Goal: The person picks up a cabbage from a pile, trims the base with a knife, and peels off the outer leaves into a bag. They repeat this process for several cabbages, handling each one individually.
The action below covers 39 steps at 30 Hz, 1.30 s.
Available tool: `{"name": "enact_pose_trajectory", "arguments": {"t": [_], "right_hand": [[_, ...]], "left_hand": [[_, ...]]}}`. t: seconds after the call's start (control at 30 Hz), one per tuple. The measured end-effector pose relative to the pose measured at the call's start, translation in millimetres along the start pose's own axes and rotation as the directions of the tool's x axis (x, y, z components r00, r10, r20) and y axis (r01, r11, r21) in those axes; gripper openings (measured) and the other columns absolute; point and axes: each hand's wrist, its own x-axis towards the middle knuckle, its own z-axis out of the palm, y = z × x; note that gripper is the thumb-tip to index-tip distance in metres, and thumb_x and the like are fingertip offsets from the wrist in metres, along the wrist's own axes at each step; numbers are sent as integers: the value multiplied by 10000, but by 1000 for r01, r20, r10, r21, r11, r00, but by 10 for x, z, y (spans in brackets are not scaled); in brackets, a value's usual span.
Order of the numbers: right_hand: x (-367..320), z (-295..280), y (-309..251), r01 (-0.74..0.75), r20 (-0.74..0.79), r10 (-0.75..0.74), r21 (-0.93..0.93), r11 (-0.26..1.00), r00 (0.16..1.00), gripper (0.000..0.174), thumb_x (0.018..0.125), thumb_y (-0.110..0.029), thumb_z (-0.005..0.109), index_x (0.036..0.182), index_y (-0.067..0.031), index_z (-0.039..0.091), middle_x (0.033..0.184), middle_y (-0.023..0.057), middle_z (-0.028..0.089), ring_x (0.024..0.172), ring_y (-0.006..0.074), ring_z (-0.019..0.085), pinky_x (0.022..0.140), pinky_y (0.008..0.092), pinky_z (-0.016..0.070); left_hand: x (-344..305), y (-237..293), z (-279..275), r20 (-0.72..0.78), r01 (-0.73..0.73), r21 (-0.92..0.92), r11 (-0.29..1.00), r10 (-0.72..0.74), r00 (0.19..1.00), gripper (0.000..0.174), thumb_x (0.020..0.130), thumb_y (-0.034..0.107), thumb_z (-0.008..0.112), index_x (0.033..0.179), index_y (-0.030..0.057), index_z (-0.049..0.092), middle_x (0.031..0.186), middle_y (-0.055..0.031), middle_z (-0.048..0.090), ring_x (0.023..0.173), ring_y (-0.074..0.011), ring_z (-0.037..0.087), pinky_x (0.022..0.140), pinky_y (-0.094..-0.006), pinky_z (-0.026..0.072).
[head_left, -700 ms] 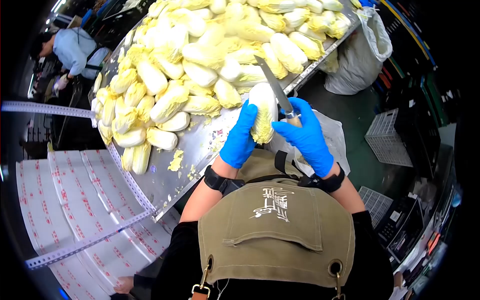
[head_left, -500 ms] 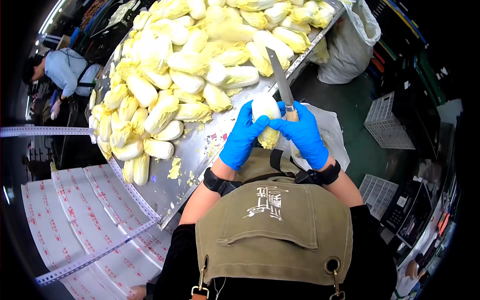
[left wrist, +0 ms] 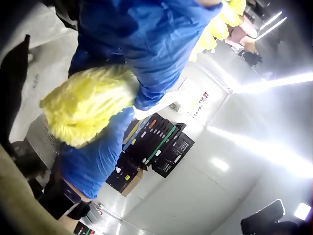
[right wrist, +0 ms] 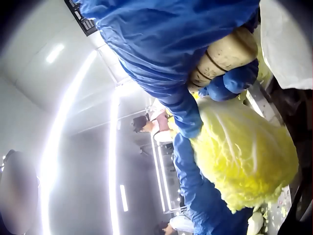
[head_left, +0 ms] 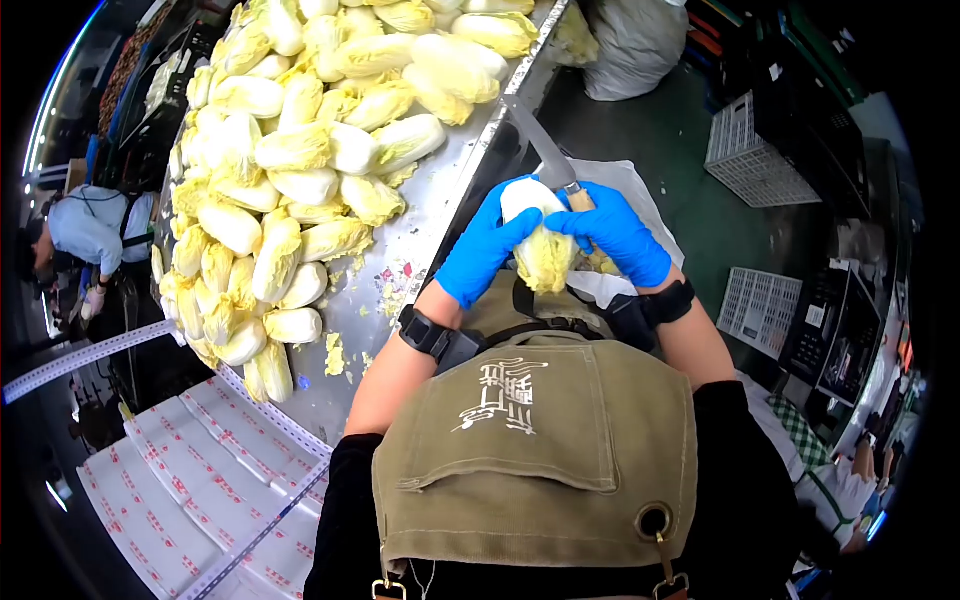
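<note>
A trimmed napa cabbage (head_left: 545,262), white at its base and yellow and crinkled at its leafy end, is held in front of the apron. My blue-gloved left hand (head_left: 482,250) grips it from the left, with the thumb across its front. In my gloved right hand (head_left: 628,232) is a knife (head_left: 545,148), its blade pointing up and left behind the cabbage. The right thumb reaches the cabbage's side. Up close in the right wrist view, fingers curl round the wooden handle (right wrist: 227,55), beside the cabbage (right wrist: 244,147). The left wrist view shows the cabbage's leafy end (left wrist: 80,107).
A large pile of napa cabbages (head_left: 300,165) covers the metal table (head_left: 395,270) on the left, with leaf scraps near its edge. A white plastic bag (head_left: 620,185) hangs open behind the right hand. Crates (head_left: 755,150) stand at right; another person (head_left: 88,228) works at far left.
My body and view have turned right, so the table and pile sit farther left. The right hand has come in, its thumb now at the cabbage. The knife blade leans more to the left.
</note>
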Motion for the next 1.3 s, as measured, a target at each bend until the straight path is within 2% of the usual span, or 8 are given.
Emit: {"name": "enact_pose_trajectory", "arguments": {"t": [0.1,0.27,0.4,0.53,0.63,0.8,0.93,1.3], "right_hand": [[-188,-245,-206,3,11,-2,-77,997,1000,320,769,-211,751,1017,-33,653,809,2,628,657,46,534,547,195,401],[-195,-932,479,6,-263,-100,-337,941,960,436,736,-267,794,1062,-18,645,832,6,632,676,62,553,554,196,419],[-167,-922,757,-81,-457,-182,-499,863,871,546,747,-243,795,1188,15,604,959,63,661,847,148,624,779,274,502],[-347,-207,-16,2,-263,49,190,982,963,417,746,-232,804,1050,-6,631,924,9,611,748,142,592,732,275,498],[-430,205,-322,98,-166,-57,255,962,985,435,733,-194,818,1061,-21,589,936,6,593,786,116,567,726,265,482],[-370,352,-220,225,-216,-211,40,974,953,565,725,-173,828,1178,-35,520,1053,26,569,926,100,524,794,253,463],[-466,368,-307,209,-231,-170,157,965,958,575,722,-160,829,1190,-32,519,1066,30,574,934,109,533,804,261,465],[-448,397,-123,331,-432,-313,-34,943,846,494,720,-150,819,1121,-22,559,1008,41,593,910,132,544,813,285,465]], "left_hand": [[8,-77,-157,57,25,193,981,-37,998,558,871,263,632,1337,20,442,1183,-99,575,1058,-191,576,889,-329,492],[-130,26,-335,160,297,-421,857,-252,954,618,865,356,602,1335,-7,430,1139,-159,609,979,-247,615,870,-387,510],[-126,157,-70,157,156,-663,732,-68,985,732,867,406,599,1396,-37,355,1182,-153,579,1007,-244,602,904,-367,495],[-35,196,104,187,95,-689,718,49,981,729,907,336,559,1462,-6,232,1216,-165,562,1071,-244,583,936,-375,481],[-15,349,252,154,71,-593,802,27,988,619,965,324,469,1467,26,262,1368,-141,463,1161,-243,537,976,-368,451],[-6,317,348,99,-104,-282,954,136,986,728,902,330,594,1473,40,247,1365,-136,459,1205,-253,508,1013,-372,419],[22,320,293,244,-21,-523,852,173,954,773,877,335,633,1473,41,239,1313,-121,498,1197,-243,509,1013,-376,418],[119,289,335,225,30,-308,951,42,973,715,894,298,643,1459,52,282,1376,-100,442,1253,-215,453,1047,-347,380]]}}
